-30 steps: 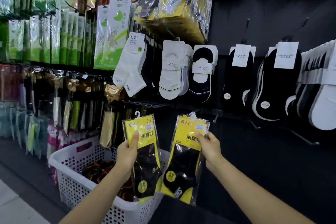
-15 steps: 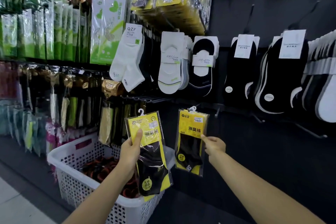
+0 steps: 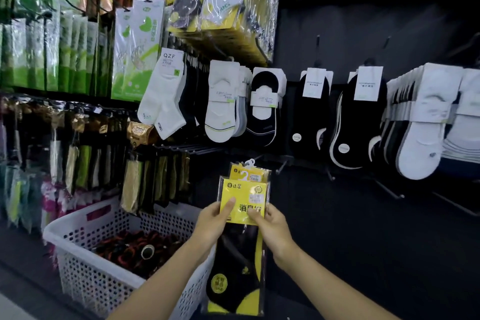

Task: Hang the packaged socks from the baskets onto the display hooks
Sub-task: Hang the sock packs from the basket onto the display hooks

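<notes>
A yellow and black sock pack [image 3: 240, 249] is held upright in front of the display wall, with my left hand [image 3: 211, 223] on its left edge and my right hand [image 3: 272, 228] on its right edge. Right behind it hangs a second yellow sock pack [image 3: 249, 173] with a white hanger tab, mostly covered by the front one. A white perforated basket [image 3: 85, 267] stands at lower left and holds dark packaged socks [image 3: 135, 249]. Bare black hooks [image 3: 284, 165] stick out of the dark wall just to the right of the packs.
Rows of white and black socks [image 3: 220, 104] hang above, with more black ones [image 3: 355, 117] to the right. Green packs [image 3: 135, 49] and yellow packs [image 3: 226, 2] fill the upper left. Dark packaged items [image 3: 78, 158] hang at left, above the basket.
The right-hand pack now hangs on the wall. My right hand left it and took the right edge of the left-hand pack, which moved right, in front of the hung one.
</notes>
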Action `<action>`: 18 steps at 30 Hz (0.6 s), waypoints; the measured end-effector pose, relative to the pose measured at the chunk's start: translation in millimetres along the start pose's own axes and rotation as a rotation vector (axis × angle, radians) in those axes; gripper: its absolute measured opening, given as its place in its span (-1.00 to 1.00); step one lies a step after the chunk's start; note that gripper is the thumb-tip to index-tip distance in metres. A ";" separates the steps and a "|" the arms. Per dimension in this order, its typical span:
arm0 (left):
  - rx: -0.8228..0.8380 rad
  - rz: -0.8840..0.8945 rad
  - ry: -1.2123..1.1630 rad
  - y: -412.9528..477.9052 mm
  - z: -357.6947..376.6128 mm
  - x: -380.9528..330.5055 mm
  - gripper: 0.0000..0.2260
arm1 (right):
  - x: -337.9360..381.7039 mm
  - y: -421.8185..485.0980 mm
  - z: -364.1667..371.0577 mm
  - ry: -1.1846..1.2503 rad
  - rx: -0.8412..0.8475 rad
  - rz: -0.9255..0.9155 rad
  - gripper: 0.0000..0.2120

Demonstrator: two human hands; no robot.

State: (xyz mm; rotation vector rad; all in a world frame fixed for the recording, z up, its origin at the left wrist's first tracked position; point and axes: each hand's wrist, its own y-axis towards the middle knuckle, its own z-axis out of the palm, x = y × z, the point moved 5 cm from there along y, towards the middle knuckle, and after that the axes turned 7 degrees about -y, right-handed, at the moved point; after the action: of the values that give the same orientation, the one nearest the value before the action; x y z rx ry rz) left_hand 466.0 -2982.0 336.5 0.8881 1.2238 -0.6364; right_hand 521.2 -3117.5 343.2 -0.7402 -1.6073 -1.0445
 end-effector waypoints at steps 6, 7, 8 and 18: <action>0.034 -0.016 0.001 4.1 5.8 -2.9 -0.62 | 9.2 26.6 -14.2 -0.088 -0.194 -0.014 -0.93; 0.034 -0.005 0.014 6.4 5.7 -1.5 -0.59 | 9.2 32.8 -11.9 -0.114 -0.198 -0.016 -0.93; 0.028 0.007 0.021 9.1 5.0 0.0 -0.57 | 8.3 39.2 -8.7 -0.137 -0.198 -0.015 -0.92; 0.018 0.039 0.070 56.2 8.3 32.1 -0.52 | -35.9 86.2 2.3 -0.103 -0.292 0.198 -0.87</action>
State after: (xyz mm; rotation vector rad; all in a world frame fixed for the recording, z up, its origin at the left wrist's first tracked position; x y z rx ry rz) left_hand 524.2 -2958.1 319.2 0.9535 1.2619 -0.5906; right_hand 604.5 -3077.0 331.3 -1.1417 -1.4479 -1.1219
